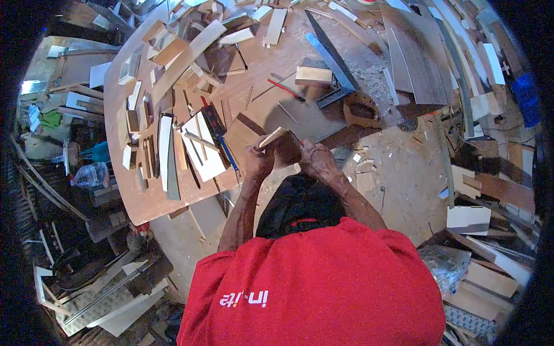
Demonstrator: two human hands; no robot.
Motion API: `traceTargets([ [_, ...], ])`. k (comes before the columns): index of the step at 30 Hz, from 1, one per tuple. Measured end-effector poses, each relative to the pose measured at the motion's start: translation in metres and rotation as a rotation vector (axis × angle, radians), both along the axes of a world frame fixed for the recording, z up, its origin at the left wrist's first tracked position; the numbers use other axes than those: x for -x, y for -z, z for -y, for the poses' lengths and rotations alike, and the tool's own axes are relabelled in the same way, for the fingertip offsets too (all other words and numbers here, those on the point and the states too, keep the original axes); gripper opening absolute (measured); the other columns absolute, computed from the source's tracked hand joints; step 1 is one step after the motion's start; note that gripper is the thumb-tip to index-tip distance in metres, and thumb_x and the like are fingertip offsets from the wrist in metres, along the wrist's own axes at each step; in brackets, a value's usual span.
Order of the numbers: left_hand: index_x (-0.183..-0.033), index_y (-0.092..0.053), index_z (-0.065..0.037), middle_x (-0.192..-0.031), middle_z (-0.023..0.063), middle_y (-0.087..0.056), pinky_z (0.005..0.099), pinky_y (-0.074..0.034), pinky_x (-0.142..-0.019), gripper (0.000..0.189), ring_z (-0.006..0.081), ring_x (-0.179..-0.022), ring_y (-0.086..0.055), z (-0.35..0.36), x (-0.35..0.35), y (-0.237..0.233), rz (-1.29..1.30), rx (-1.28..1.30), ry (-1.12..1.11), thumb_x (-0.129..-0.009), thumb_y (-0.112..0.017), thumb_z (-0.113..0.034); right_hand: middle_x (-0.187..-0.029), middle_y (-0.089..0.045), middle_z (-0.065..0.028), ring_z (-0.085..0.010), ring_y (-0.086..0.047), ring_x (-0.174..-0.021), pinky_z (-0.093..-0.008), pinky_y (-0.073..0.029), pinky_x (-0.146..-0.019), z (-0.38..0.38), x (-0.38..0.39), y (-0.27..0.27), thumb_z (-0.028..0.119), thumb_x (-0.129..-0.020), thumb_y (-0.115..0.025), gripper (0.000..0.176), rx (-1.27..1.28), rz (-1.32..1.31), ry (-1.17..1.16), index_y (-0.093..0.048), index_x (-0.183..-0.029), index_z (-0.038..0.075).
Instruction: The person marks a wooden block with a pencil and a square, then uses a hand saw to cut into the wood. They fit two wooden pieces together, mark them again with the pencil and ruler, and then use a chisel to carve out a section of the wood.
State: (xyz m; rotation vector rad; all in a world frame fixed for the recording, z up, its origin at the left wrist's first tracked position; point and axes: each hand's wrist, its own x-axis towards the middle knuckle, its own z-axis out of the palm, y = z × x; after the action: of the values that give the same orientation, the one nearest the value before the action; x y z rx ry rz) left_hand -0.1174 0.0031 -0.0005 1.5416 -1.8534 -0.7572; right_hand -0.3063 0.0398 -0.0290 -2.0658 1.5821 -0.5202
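Note:
My left hand is closed around one end of a small wooden piece with a pale edge and a brown face. At its other side my right hand has curled fingers on the piece, with a small red spot by the fingertips that I cannot make out. Both hands are at the near edge of the worktable. Beyond them lie a red pencil-like stick, a blue carpenter's square and a pale wood block. A long red, black and blue tool rests left of my left hand.
Small wooden frames, strips and a white board crowd the table's left side. Large brown panels lie at the right. Offcuts and sawdust litter the floor. Stacked boards and a clear plastic bag stand at lower right.

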Motion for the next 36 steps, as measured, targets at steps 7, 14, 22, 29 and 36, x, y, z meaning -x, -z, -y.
traceTargets([
  [7, -0.097, -0.068, -0.005, -0.083, 0.0136, -0.07, 0.0316, -0.053, -0.067, 0.014, 0.0236, -0.077, -0.071, 0.002, -0.002, 0.006, 0.007, -0.003, 0.026, -0.083, -0.066, -0.006, -0.087, -0.062, -0.019, -0.0379, -0.063, -0.084, -0.0469, -0.05, -0.072, 0.002, 0.0, 0.036, 0.02, -0.083, -0.053, 0.028, 0.006, -0.014, -0.172, -0.053, -0.108, 0.007],
  [14, -0.097, -0.068, -0.005, -0.081, 0.013, -0.07, 0.0303, -0.052, -0.065, 0.013, 0.0211, -0.074, -0.07, 0.001, 0.0, 0.005, -0.02, 0.011, 0.021, -0.085, -0.066, -0.006, -0.084, -0.064, -0.0221, -0.0432, -0.064, -0.078, -0.0521, -0.051, -0.07, 0.007, 0.002, -0.028, 0.026, -0.088, -0.05, 0.025, -0.258, 0.124, 0.135, -0.053, -0.104, 0.007],
  [22, -0.1, -0.068, -0.005, -0.081, 0.0126, -0.07, 0.0305, -0.052, -0.064, 0.015, 0.0202, -0.072, -0.07, 0.003, 0.002, -0.003, 0.062, 0.142, 0.034, -0.085, -0.066, -0.007, -0.084, -0.064, -0.0247, -0.0453, -0.064, -0.079, -0.052, -0.052, -0.07, 0.008, 0.005, -0.021, 0.025, -0.09, -0.048, 0.022, -0.298, 0.058, 0.135, -0.053, -0.1, 0.005],
  [29, -0.099, -0.068, -0.005, -0.085, 0.0128, -0.071, 0.0302, -0.052, -0.067, 0.014, 0.0182, -0.076, -0.069, 0.001, 0.003, -0.004, -0.013, -0.058, -0.02, -0.085, -0.067, -0.008, -0.083, -0.063, -0.0255, -0.0441, -0.063, -0.082, -0.0511, -0.05, -0.07, 0.007, 0.003, -0.017, 0.024, -0.086, -0.051, 0.023, -0.348, 0.148, 0.132, -0.054, -0.099, 0.004],
  [36, -0.098, -0.068, -0.005, -0.084, 0.0117, -0.071, 0.0302, -0.052, -0.068, 0.013, 0.0185, -0.077, -0.069, 0.004, 0.0, -0.009, 0.064, -0.096, 0.015, -0.086, -0.066, -0.009, -0.087, -0.062, -0.0284, -0.0475, -0.062, -0.084, -0.0533, -0.049, -0.071, 0.018, 0.004, -0.028, 0.022, -0.086, -0.051, 0.024, -0.375, 0.224, 0.155, -0.055, -0.102, 0.004],
])
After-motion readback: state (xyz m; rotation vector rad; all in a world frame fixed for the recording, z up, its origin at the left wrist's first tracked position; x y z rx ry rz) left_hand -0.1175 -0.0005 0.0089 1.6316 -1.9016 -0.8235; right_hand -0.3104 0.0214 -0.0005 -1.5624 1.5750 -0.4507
